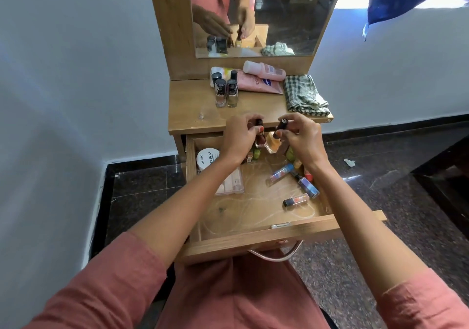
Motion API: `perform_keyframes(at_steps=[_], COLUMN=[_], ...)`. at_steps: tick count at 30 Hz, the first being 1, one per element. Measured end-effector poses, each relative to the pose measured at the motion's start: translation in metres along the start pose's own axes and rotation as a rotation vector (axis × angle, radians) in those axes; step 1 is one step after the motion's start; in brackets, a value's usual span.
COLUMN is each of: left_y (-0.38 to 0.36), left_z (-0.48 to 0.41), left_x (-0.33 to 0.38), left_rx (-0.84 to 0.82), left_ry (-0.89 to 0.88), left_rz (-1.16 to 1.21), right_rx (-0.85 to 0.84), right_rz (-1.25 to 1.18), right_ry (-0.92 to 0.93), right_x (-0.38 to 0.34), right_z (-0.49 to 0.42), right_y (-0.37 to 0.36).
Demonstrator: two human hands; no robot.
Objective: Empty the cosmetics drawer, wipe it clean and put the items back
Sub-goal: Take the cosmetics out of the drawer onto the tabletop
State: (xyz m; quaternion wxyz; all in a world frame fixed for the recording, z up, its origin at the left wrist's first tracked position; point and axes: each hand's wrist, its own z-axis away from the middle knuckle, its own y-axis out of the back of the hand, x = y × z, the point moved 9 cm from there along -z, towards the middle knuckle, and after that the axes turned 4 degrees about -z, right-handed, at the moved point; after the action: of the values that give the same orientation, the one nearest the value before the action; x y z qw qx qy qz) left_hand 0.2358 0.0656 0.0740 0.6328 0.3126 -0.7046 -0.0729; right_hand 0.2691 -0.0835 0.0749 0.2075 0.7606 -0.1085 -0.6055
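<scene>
Over the open drawer [266, 237], two nail polish bottles are being held up, one in each hand.

In the head view, a dark red bottle [260, 139] is being pinched by its cap in the left hand [239, 136], and an orange bottle [274, 144] is being gripped by its black cap in the right hand [302, 136], both just above the drawer's back end. Lip gloss tubes [281, 172] and a white jar [207, 158] are lying inside the drawer. Clear bottles [225, 91], pink tubes [256, 80] and a checked cloth [304, 95] are resting on the tabletop [193, 105].
</scene>
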Motion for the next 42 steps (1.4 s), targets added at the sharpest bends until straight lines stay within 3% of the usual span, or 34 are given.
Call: perform_keyframes(at_steps=[8, 20, 42], left_y=[0.043, 0.078, 0.084], left_z=[-0.014, -0.029, -0.031], left_x=[0.016, -0.015, -0.011], left_rx=[0.125, 0.272, 0.335], left_ry=[-0.084, 0.022, -0.040], left_rz=[-0.007, -0.098, -0.107], right_rx=[0.033, -0.021, 0.014], right_rz=[-0.008, 0.002, 0.051], right_ry=[0.124, 0.156, 0.230], right_x=[-0.042, -0.073, -0.068], right_z=[-0.020, -0.046, -0.048], right_y=[-0.011, -0.069, -0.064])
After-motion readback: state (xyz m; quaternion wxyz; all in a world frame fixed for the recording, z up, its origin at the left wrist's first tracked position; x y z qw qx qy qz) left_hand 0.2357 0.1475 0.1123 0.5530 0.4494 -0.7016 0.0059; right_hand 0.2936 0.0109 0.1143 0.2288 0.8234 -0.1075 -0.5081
